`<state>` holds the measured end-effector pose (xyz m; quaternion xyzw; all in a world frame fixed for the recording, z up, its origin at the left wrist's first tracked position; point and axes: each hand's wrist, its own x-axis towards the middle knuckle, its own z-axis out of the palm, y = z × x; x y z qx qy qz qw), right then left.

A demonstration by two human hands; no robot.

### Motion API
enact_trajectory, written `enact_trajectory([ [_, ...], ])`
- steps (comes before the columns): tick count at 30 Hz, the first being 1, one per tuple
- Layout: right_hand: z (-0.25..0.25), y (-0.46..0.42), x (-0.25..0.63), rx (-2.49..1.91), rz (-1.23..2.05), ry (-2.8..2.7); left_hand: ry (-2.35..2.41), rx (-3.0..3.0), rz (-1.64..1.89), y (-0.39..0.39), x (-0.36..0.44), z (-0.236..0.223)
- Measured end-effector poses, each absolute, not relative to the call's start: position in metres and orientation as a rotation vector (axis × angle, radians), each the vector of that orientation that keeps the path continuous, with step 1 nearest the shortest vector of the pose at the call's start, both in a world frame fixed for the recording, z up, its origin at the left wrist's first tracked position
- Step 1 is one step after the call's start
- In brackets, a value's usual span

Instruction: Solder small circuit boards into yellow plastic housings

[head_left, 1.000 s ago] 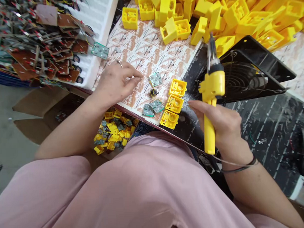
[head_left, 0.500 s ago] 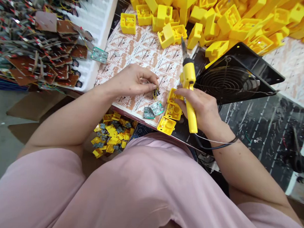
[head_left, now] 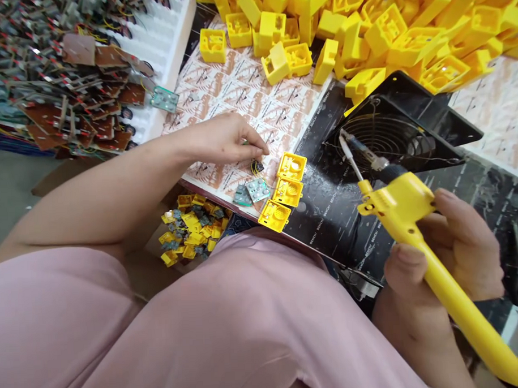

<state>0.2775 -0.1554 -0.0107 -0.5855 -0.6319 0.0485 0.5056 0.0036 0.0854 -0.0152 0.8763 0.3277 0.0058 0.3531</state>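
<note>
Right hand (head_left: 467, 249) is wrapped around the handle of a yellow soldering gun (head_left: 404, 203), its tip toward the black fan (head_left: 393, 134). Left hand (head_left: 229, 138): thumb and fingertips nearly together, just beside a small black part (head_left: 258, 167) with yellow wires; cannot tell whether anything is gripped. Overlapping green circuit boards (head_left: 258, 190) lie beside three yellow cases (head_left: 289, 192) set in a row.

The yellow soldering gun (head_left: 402, 203) slants, well apart from the wired black part (head_left: 258, 167).

Loose pale-pink top (head_left: 229, 319) (softly creased), both forearms (head_left: 127, 187) bare.
</note>
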Motion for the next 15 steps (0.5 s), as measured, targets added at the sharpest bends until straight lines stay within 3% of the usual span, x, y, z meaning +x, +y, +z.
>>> enact_trajectory([
  [3, -0.019, -0.144, 0.272, -1.404, -0.040, -1.193, 0.970, 2.119, 0.011, 0.084, -0.004, -0.011],
  [8, -0.032, -0.118, 0.278, -1.269, 0.015, -0.769, 1.059, 2.112, 0.154, 0.072, 0.006, -0.011],
  [15, -0.029, -0.129, 0.273, -1.262, 0.027, -1.023, 0.977, 2.476, 0.192, 0.048, 0.031, -0.020],
])
